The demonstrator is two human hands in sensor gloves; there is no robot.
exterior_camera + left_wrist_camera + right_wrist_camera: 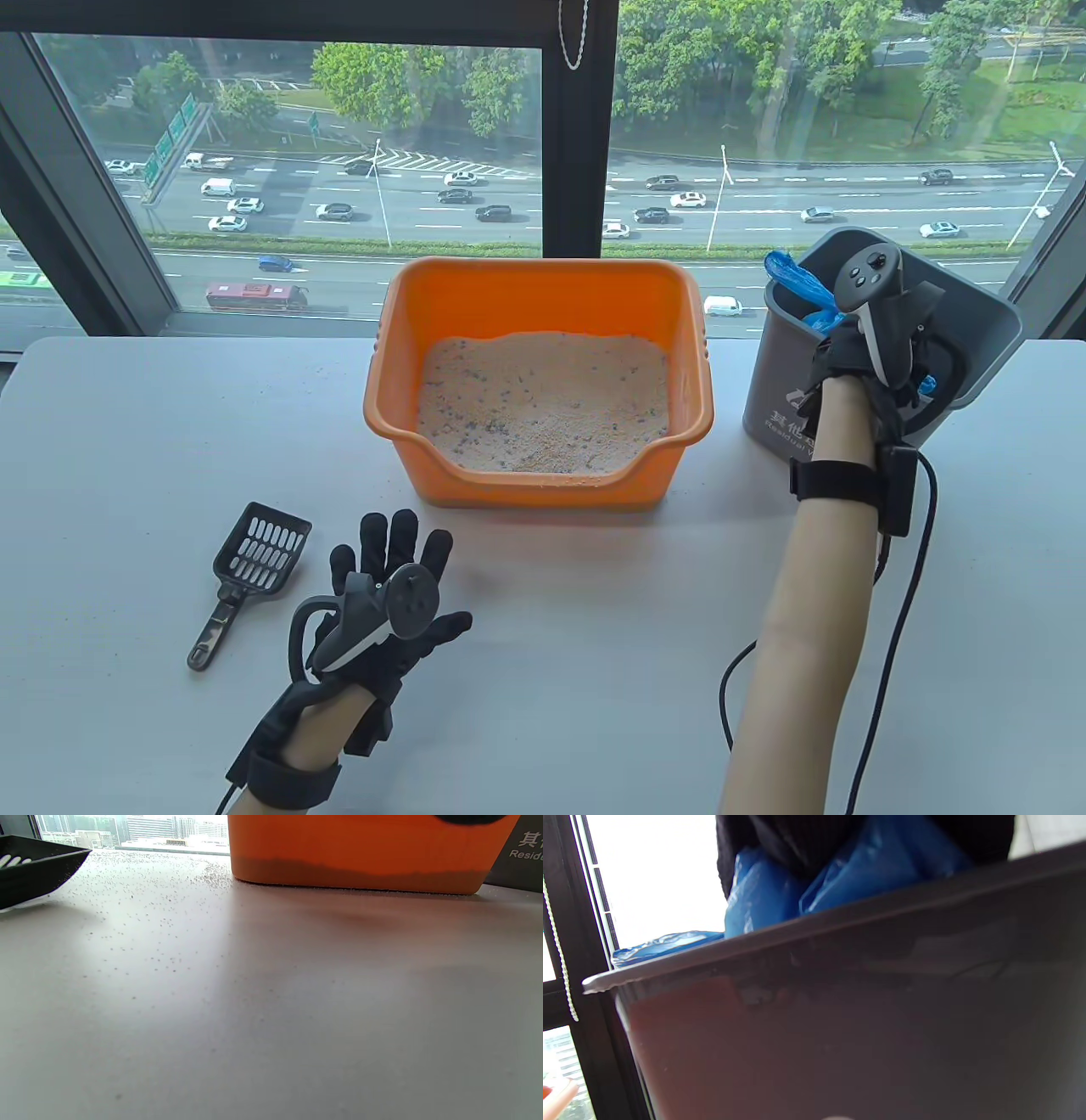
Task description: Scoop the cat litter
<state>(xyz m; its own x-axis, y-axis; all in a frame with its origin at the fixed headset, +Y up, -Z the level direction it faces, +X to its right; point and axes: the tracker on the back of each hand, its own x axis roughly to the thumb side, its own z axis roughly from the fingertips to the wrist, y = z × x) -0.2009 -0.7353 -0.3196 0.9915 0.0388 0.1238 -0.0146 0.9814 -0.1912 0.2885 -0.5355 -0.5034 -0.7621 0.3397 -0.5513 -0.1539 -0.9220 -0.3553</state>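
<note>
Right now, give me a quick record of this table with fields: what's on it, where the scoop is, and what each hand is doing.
box: orange litter box at table centre, holding litter
scoop: black scoop flat on the table, in front of the box to its left, not held
bin: grey bin right of the box, with a blue bag inside
left hand: left hand flat on the table beside the scoop, fingers spread
right hand: right hand at the bin's rim on the blue bag; grip hidden
</note>
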